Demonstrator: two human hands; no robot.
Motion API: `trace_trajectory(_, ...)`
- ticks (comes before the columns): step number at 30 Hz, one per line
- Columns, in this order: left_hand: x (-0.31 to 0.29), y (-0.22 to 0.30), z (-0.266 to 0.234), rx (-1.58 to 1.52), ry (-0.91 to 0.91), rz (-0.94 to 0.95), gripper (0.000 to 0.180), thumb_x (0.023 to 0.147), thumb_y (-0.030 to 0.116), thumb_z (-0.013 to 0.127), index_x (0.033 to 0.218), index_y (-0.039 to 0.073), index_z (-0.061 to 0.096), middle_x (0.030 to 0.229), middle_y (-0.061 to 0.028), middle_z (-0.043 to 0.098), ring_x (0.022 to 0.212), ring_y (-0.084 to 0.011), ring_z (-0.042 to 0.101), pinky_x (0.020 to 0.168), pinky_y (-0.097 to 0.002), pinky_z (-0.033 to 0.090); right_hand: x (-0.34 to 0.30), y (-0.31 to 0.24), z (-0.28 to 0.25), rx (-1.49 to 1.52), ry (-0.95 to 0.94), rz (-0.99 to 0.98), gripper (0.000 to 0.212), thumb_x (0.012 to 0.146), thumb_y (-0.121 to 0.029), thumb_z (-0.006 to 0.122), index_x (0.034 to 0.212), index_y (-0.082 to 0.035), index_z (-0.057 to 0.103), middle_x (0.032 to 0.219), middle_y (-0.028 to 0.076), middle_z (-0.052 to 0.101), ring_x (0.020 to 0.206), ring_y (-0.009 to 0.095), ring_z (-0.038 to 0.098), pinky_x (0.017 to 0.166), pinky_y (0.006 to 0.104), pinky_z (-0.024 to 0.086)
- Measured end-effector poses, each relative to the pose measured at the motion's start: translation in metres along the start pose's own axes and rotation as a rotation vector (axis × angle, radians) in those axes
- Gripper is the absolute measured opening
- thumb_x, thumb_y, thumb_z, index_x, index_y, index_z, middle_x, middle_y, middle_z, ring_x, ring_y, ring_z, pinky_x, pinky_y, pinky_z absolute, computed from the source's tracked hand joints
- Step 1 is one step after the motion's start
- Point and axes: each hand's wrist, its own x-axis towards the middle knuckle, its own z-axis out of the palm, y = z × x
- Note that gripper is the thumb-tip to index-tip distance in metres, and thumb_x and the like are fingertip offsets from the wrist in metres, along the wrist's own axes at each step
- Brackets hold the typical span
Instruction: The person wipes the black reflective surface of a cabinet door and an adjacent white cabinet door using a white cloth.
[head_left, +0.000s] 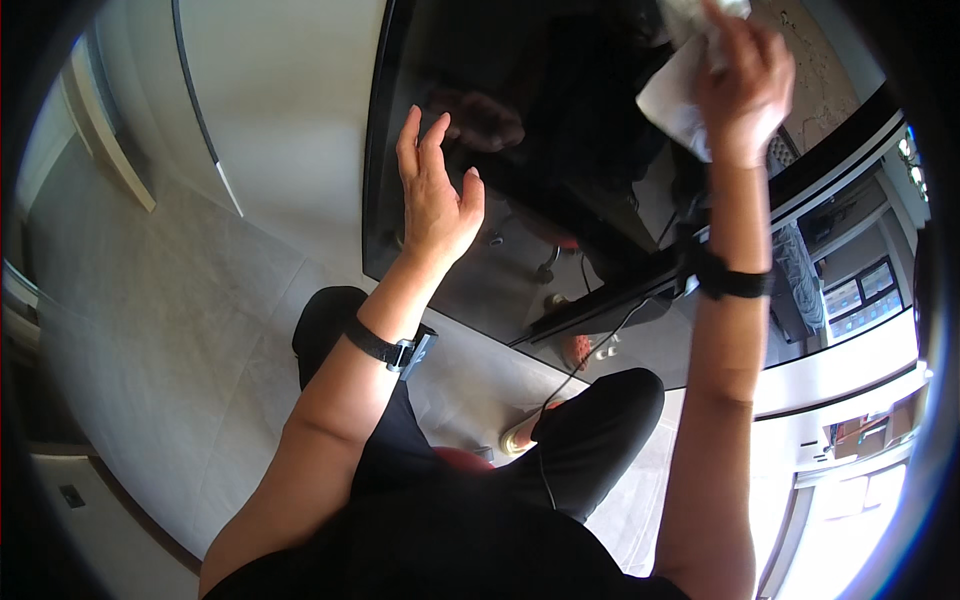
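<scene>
In front of me stands a large glossy black panel (590,90) with dark, mirror-like reflections. At its upper right, my right hand (748,95) has its fingers closed on a white cloth or tissue (676,98), held against or just off the surface; motion blurs it and I cannot tell if they touch. My left hand (440,205) is raised near the panel's left part, fingers apart, nothing in it. Its reflection shows in the gloss beside it. Both forearms wear black straps, and the left strap (378,345) carries a small dark device.
A thin black cable (600,350) hangs between the panel's lower right and my lap. My bent knees (610,410) are close below the panel. A bit of red seat (462,458) shows under me. Grey tiled floor (200,290) and a pale wall (280,90) lie to the left.
</scene>
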Motion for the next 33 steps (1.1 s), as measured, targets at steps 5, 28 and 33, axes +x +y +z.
trace_trajectory(5,0.002,0.001,0.001,0.019,0.039,0.012,0.061,0.076,0.001,0.06,0.133,0.005,0.037,0.143,-0.0214,0.021,0.13,-0.0379,0.028,0.107,-0.044,0.028,-0.073,-0.104,-0.049,0.301,-0.425,0.19,0.044,0.07,-0.016,0.074,0.112,-0.01,0.062,0.098,0.008,0.056,0.09,0.028,0.055,0.077,0.0372,0.045)
trace_trajectory(28,0.002,-0.008,-0.003,0.011,0.087,-0.061,0.061,0.077,-0.001,0.058,0.133,0.005,0.035,0.142,-0.021,0.022,0.129,-0.0365,0.029,0.106,-0.0424,0.029,0.028,-0.099,0.045,0.219,-0.09,0.01,0.025,0.067,-0.005,0.057,0.09,-0.011,0.065,0.085,0.009,0.056,0.077,0.026,0.055,0.067,0.0342,0.049)
trace_trajectory(33,0.012,-0.01,-0.013,0.024,0.176,-0.082,0.061,0.077,0.0,0.058,0.133,0.006,0.034,0.139,-0.0198,0.024,0.127,-0.0359,0.03,0.104,-0.043,0.031,-0.172,-0.236,-0.036,0.709,-1.167,0.18,0.019,0.081,-0.016,0.052,0.097,-0.007,0.054,0.094,0.012,0.056,0.083,0.027,0.061,0.07,0.0393,0.053)
